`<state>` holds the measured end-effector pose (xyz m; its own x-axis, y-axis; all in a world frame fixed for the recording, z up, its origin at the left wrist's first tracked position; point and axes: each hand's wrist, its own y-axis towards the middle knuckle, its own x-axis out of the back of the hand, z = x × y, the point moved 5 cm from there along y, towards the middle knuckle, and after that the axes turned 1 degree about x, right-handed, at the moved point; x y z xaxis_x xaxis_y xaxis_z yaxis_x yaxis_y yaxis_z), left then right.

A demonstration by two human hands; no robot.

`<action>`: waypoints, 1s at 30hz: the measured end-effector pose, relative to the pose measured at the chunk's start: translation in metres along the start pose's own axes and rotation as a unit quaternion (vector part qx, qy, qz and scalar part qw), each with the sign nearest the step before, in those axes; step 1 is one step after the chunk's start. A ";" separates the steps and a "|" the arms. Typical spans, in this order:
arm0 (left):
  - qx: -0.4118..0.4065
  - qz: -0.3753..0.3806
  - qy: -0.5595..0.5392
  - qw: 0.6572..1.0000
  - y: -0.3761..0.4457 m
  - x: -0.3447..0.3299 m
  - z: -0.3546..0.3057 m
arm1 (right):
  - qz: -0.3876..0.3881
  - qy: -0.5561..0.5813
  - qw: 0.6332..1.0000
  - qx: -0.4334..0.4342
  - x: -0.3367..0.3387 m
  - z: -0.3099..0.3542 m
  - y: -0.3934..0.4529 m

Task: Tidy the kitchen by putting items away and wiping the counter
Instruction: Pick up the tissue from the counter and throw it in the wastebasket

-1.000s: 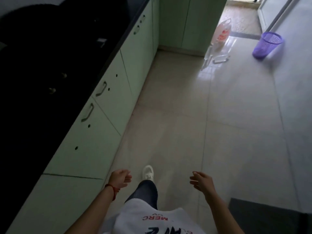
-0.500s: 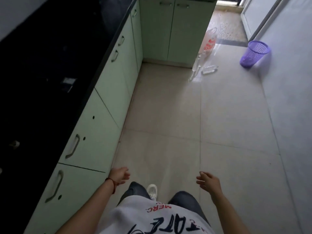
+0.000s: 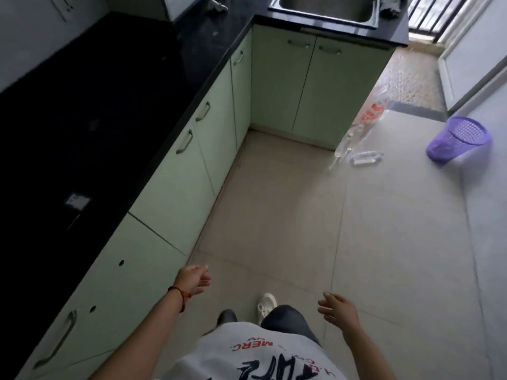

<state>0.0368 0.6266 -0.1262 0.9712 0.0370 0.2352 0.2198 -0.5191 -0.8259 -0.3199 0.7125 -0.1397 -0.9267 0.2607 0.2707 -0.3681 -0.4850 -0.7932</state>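
I look down on a pale tiled floor (image 3: 288, 215) that fills most of the view. Taking the black worktop (image 3: 82, 111) as my landmark: it runs along the left side and turns across the far end, with pale green cupboards (image 3: 175, 187) under its front edge. Set into its far stretch is a steel sink (image 3: 326, 6). A crumpled cloth (image 3: 218, 6) lies on the worktop left of the sink, near the back corner, and a second dark, crumpled thing (image 3: 391, 5) sits on it right of the sink; I cannot tell what that is. A small pale scrap (image 3: 75, 201) lies on the near part of the worktop, close to its front edge.

Off the worktop, well to its right, a purple mesh bin (image 3: 458, 139) stands on the floor by the wall. A clear plastic bag (image 3: 367, 116) with red print leans at the cupboard corner below the sink end, and a clear bottle (image 3: 366, 157) lies on the floor just beside it.

Nearest me, the left hand (image 3: 192, 281) hangs in the air just off the cupboard fronts, its fingers loosely curled around nothing, a red string on the wrist. The right hand (image 3: 338, 307) hovers over the floor, further from the worktop, fingers relaxed and slightly spread, holding nothing. A white shoe (image 3: 266, 304) shows between the two hands.
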 end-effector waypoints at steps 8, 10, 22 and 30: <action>0.033 -0.063 -0.081 0.994 0.043 0.001 -0.055 | 0.074 -0.079 0.991 0.078 -0.044 0.188 0.078; 0.047 -0.077 -0.098 0.991 0.060 0.003 -0.069 | 0.086 -0.085 0.988 0.092 -0.061 0.227 0.095; -0.007 -0.044 -0.102 0.994 0.166 -0.015 -0.285 | 0.086 -0.101 0.988 0.082 -0.129 0.384 0.179; -0.074 -0.015 -0.068 0.995 0.218 -0.036 -0.430 | 0.077 -0.096 0.990 0.067 -0.151 0.468 0.239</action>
<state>0.0101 0.1449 -0.0943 0.9699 0.1640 0.1798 0.2433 -0.6364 -0.7320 -0.3037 0.1664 -0.1151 -0.9652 0.0178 0.2610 -0.2162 -0.6161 -0.7574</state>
